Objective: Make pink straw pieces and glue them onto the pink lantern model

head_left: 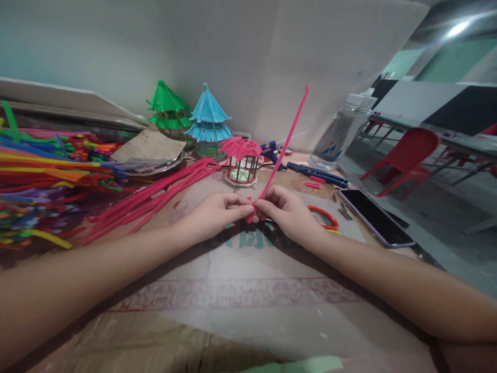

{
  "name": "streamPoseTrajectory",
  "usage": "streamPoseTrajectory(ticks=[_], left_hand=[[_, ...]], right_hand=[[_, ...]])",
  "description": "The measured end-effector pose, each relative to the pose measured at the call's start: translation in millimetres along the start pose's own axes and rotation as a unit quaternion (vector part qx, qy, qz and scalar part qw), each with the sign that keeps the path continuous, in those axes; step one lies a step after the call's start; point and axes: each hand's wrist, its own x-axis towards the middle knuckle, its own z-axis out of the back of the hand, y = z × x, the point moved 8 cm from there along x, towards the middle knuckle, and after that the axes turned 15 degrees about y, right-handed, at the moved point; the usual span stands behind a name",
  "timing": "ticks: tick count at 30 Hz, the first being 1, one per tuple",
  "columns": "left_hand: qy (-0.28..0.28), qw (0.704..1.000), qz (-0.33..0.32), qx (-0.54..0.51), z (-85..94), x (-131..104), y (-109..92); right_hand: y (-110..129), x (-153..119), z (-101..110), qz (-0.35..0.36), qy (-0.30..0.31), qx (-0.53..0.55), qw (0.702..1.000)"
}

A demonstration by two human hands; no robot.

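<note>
Left hand (231, 210): pinching pink piece (251, 205) | right hand (281, 207): pinching long pink stem (288, 140) | clear bottle (337, 135): contents unclear

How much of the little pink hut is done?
The pink hut already has its base, posts and one roof layer. The left hand and right hand pinch a pink stem. Judging by the blue tower and green tower, each with two roof tiers, a pointed upper tier is probably left; loose pink stems lie nearby.
</note>
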Motion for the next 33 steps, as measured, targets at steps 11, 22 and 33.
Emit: streamPoseTrajectory(ticks=[11, 22, 33], left_hand=[[0.007, 0.999, 0.045, -0.012, -3.7, -0.8, 6.2], [0.009, 0.999, 0.028, 0.013, -2.5, -0.3, 4.9], [0.033, 0.994, 0.042, 0.100, -5.3, -1.7, -6.7]], right_hand=[[3.1, 0.1, -2.7, 0.000, 0.011, 0.000, 1.000], [1.8, 0.4, -4.1, -0.003, 0.020, -0.003, 1.000], [1.6, -0.2, -3.5, -0.009, 0.022, -0.016, 1.000]])
